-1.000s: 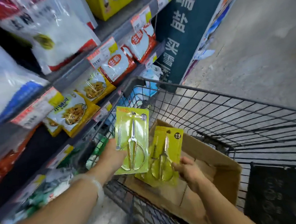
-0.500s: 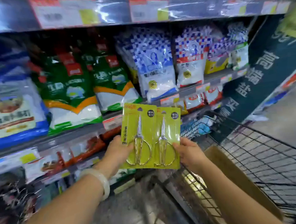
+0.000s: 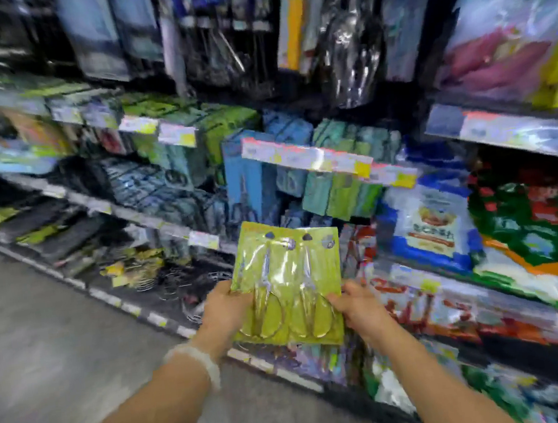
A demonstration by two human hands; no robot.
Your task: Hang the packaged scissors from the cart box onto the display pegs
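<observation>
While the view blurred, we held two green scissors packs side by side before the shelves, left hand gripping the left edge, right hand pinching the right edge, fingers curled.

Two bare forearms, no sleeves in view. Left wrist: pale, whitish bangle, smooth and rounded, edges blurred. Left hand and right hand: ungloved, no rings discernible. Right wrist bare. Finer detail lost to blur.
</observation>
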